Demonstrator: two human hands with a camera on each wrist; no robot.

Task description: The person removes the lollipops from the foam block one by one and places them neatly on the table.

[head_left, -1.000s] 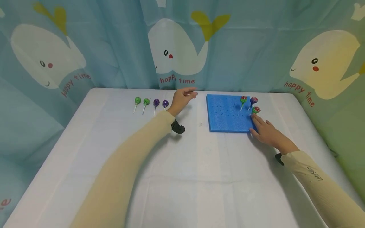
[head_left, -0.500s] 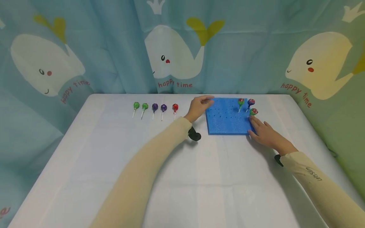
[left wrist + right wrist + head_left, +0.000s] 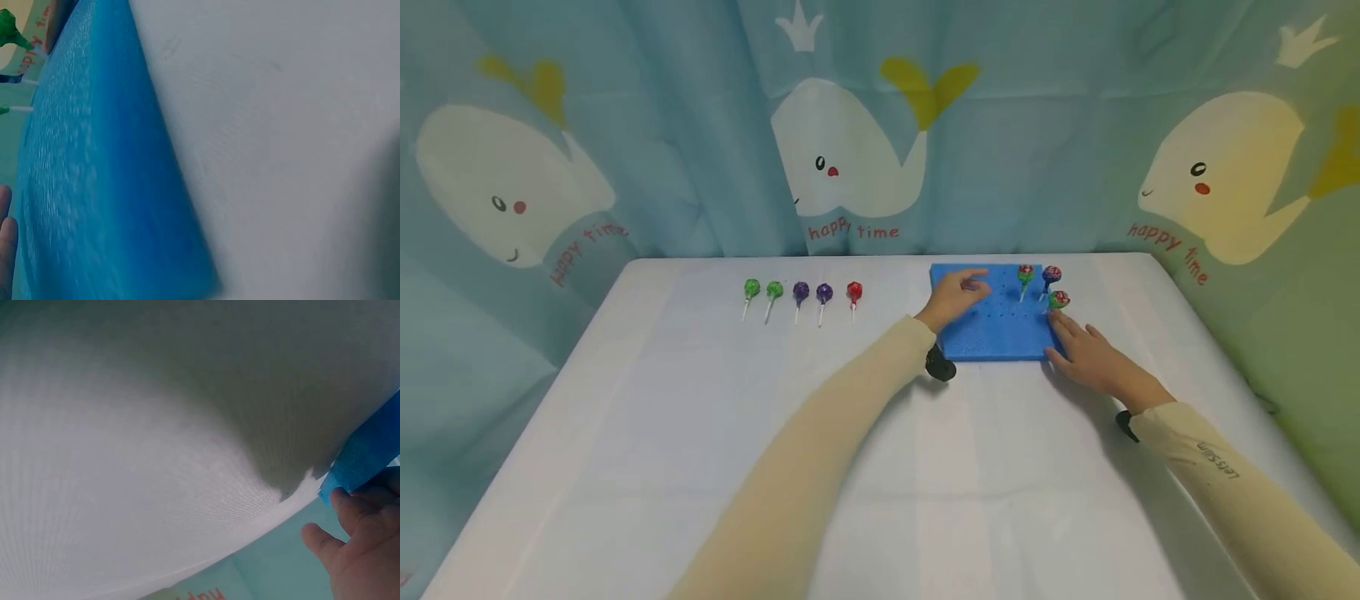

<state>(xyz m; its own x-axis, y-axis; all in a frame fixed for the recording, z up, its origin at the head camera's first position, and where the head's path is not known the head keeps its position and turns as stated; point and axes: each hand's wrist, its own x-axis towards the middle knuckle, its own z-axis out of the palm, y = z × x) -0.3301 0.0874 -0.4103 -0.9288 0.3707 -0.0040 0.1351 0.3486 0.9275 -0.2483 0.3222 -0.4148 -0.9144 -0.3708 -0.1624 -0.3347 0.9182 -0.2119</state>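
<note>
My left hand (image 3: 957, 298) hovers over the left part of a blue foam board (image 3: 996, 340), thumb and forefinger apart, with nothing visible between them. My right hand (image 3: 1092, 358) lies at the board's right edge, fingers extended and fingertips touching it; the right wrist view shows its thumb beside the blue edge (image 3: 369, 453). Three lollipops stand by their sticks in the board's right part: a green-and-red one (image 3: 1026, 273), a purple-and-red one (image 3: 1052, 275), and another green-and-red one (image 3: 1059, 299) right by the right fingertips. In the left wrist view, a green lollipop (image 3: 11, 28) appears at the far left.
Left of the board, lollipops lie in a row on the white table (image 3: 865, 433): two green (image 3: 752, 287), two purple (image 3: 801, 292) and a red one (image 3: 854, 291). The board has rows of small holes. A whale-print curtain (image 3: 1037, 167) hangs behind the table.
My left hand has moved right, from beside the lollipop row to over the board, uncovering the red lollipop. The right hand stays at the board's edge. The head view has shifted slightly.
</note>
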